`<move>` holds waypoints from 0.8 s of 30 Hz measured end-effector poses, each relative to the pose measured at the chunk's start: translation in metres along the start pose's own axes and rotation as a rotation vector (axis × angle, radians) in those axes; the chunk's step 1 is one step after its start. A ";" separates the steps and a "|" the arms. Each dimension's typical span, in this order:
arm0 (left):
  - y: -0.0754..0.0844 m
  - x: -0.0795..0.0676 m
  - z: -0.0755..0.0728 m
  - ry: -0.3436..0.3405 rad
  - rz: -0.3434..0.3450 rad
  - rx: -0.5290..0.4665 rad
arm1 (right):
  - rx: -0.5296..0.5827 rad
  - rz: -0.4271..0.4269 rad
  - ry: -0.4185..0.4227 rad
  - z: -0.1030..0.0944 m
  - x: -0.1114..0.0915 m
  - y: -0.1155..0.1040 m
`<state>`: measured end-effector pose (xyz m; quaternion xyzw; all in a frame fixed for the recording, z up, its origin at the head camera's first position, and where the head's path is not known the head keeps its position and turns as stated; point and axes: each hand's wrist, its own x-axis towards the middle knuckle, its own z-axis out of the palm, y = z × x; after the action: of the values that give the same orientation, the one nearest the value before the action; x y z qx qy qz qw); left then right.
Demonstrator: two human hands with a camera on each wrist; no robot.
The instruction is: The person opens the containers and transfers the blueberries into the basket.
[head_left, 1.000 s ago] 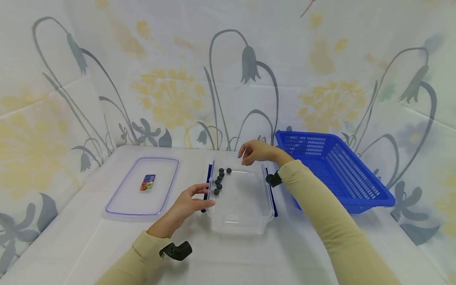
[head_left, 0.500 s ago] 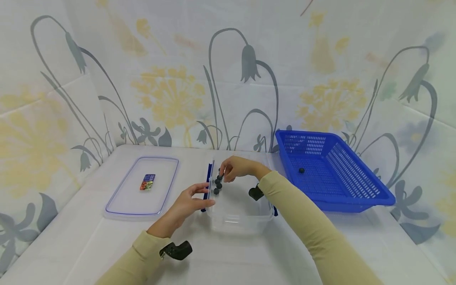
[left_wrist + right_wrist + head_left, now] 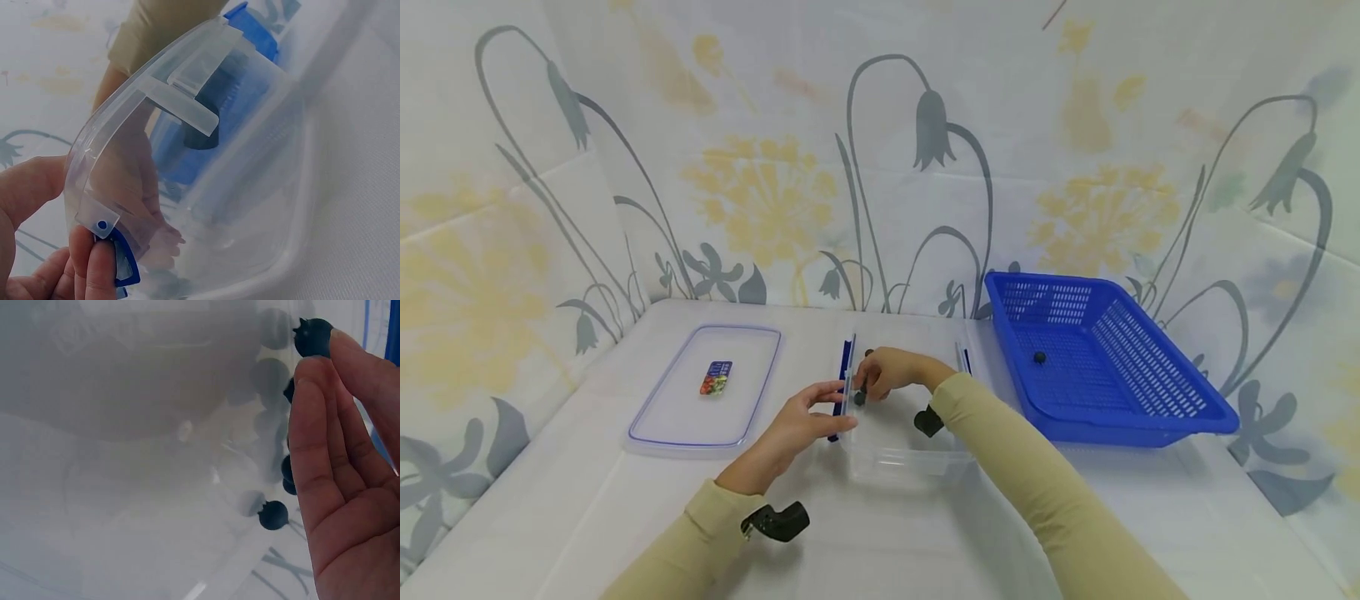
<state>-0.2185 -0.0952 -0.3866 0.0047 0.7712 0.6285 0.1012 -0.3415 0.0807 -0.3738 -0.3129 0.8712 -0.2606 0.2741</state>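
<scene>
A clear plastic food container (image 3: pixel 913 457) with blue side latches stands in the middle of the table. My left hand (image 3: pixel 797 423) grips its left rim; in the left wrist view the thumb lies on the rim and fingers are by the blue latch (image 3: pixel 127 259). Inside the container, my right hand (image 3: pixel 891 372) pinches a blueberry (image 3: pixel 312 337) between thumb and forefinger. Other blueberries lie along the container's left side, partly hidden by the right hand; one blueberry (image 3: pixel 273 515) shows fully in the right wrist view.
A blue perforated basket (image 3: pixel 1120 429) stands on the right, holding one blueberry (image 3: pixel 1039 357). On the left lies a clear lid (image 3: pixel 681 417) with a blue seal and a colourful label (image 3: pixel 716 378). A flower-patterned cloth hangs behind the table.
My right hand has gone from beside the basket leftward into the container, to the blueberries. One blueberry has come into view in the basket. My left hand stays on the rim.
</scene>
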 end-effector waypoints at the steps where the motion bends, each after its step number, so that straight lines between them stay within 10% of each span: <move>1: 0.000 0.000 0.000 -0.001 0.000 0.001 | -0.013 0.010 -0.001 0.001 0.000 0.000; 24: -0.001 0.001 0.001 0.010 0.001 -0.005 | 0.002 0.025 -0.036 -0.004 -0.002 -0.008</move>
<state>-0.2191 -0.0940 -0.3878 0.0016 0.7699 0.6307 0.0971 -0.3401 0.0778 -0.3653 -0.3066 0.8697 -0.2524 0.2931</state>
